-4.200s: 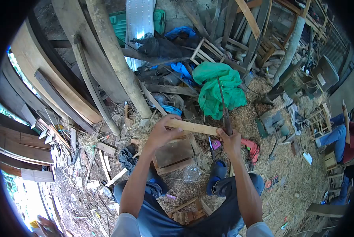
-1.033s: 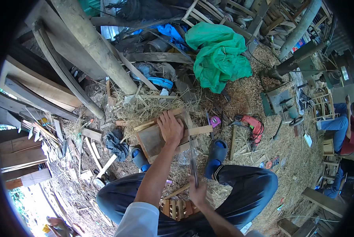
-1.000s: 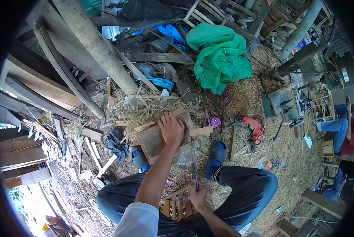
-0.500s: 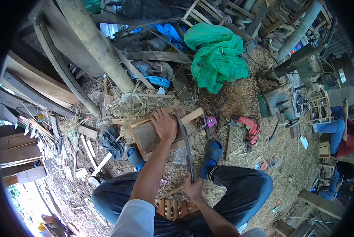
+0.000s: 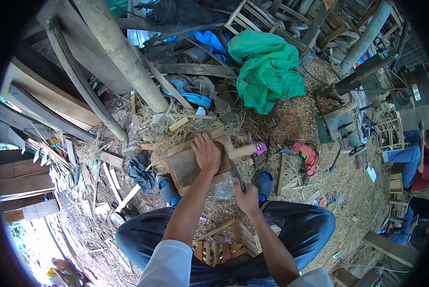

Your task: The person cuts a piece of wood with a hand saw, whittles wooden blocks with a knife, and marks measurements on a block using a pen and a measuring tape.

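Note:
My left hand (image 5: 207, 154) lies palm down with its fingers stretched over the wooden box (image 5: 184, 168) between my feet. My right hand (image 5: 247, 197) is closed round the handle of a dark, narrow saw (image 5: 234, 173), whose blade runs up along the box's right edge. Just right of the blade is a pale wood piece (image 5: 242, 151), blurred and tilted, its near end by the box. A short pale offcut (image 5: 178, 124) rests on the straw beyond the box. Whether any wood lies under my left palm is hidden.
A red drill (image 5: 306, 157) and a purple tape measure (image 5: 260, 148) lie to the right. Beyond is a green plastic sheet (image 5: 271, 71). A slatted wooden frame (image 5: 219, 251) sits between my legs. A machine stands farther right, near a seated person (image 5: 417, 162).
The pale strip that crossed the box beneath my left hand no longer shows at its left end. Its right part has tilted and dropped. A short offcut now shows beyond the box. My right hand moved up and right.

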Demonstrator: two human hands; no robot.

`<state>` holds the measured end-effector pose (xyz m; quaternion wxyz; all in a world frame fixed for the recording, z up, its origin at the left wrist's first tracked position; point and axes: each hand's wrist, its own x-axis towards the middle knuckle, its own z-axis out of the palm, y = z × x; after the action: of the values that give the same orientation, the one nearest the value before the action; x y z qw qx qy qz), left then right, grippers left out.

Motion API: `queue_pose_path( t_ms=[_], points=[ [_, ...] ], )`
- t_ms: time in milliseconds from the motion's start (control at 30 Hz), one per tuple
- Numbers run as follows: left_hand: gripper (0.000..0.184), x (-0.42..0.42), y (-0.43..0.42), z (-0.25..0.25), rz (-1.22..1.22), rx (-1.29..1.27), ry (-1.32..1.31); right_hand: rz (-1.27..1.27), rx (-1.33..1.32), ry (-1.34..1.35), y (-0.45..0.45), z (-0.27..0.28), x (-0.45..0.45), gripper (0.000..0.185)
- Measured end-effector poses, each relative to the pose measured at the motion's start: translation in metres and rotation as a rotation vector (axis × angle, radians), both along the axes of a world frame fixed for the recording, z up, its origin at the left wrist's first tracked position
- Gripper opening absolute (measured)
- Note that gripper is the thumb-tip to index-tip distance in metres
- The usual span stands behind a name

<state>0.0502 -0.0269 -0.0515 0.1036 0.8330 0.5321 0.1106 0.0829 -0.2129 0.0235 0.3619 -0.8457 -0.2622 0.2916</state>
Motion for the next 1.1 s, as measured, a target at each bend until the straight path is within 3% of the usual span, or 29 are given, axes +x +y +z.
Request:
queue_pose_path(
  t_ms=[167, 267, 367, 433, 467, 533, 600, 700, 767, 867, 933, 1033, 1067, 1100],
  points=[
    [0.04, -0.002, 0.001, 0.01, -0.113, 0.0, 0.068, -0.217, 0.028, 0.251, -0.004, -0.006, -0.032, 0.065],
    [0.042, 0.005, 0.001, 0.009, -0.042, -0.021, 0.037, -0.151, -0.096, 0.033, 0.021, 0.008, -0.033, 0.053],
    [0.041, 0.002, -0.003, 0.009, -0.048, -0.024, 0.094, -0.165, -0.065, 0.199, -0.01, 0.012, -0.041, 0.051],
    [0.037, -0.002, -0.001, 0.009, -0.069, -0.01, 0.104, -0.133, -0.082, 0.174, -0.03, 0.023, -0.055, 0.051],
    [0.034, 0.004, -0.002, 0.009, -0.085, -0.002, 0.099, -0.162, 0.087, -0.01, -0.028, 0.029, -0.058, 0.055],
    [0.031, 0.003, -0.002, -0.004, -0.108, -0.009, 0.095, -0.16, -0.074, 0.119, -0.028, 0.02, -0.051, 0.059],
    [0.027, 0.002, -0.003, -0.008, -0.114, 0.03, 0.06, -0.104, -0.068, 0.106, 0.019, 0.018, -0.018, 0.054],
    [0.029, 0.002, 0.0, -0.009, -0.079, 0.02, 0.088, -0.119, -0.035, 0.052, 0.024, 0.003, -0.013, 0.053],
    [0.03, 0.002, -0.003, -0.002, -0.079, 0.024, 0.073, -0.119, -0.003, 0.101, -0.002, 0.022, -0.03, 0.05],
    [0.032, 0.005, 0.0, 0.008, -0.074, 0.023, 0.067, -0.15, 0.236, -0.256, -0.023, 0.017, -0.052, 0.061],
    [0.034, 0.003, -0.009, 0.005, -0.085, 0.007, 0.073, -0.182, -0.063, 0.126, -0.014, 0.013, -0.045, 0.058],
    [0.034, 0.0, -0.002, 0.001, -0.104, 0.064, 0.021, -0.18, 0.09, 0.041, 0.021, 0.005, -0.02, 0.058],
    [0.035, -0.001, -0.001, 0.001, -0.107, 0.025, 0.059, -0.139, 0.012, 0.102, 0.012, 0.02, -0.02, 0.044],
    [0.036, 0.001, -0.001, 0.0, -0.104, -0.018, 0.091, -0.141, 0.014, 0.097, -0.002, 0.026, -0.031, 0.044]
  ],
)
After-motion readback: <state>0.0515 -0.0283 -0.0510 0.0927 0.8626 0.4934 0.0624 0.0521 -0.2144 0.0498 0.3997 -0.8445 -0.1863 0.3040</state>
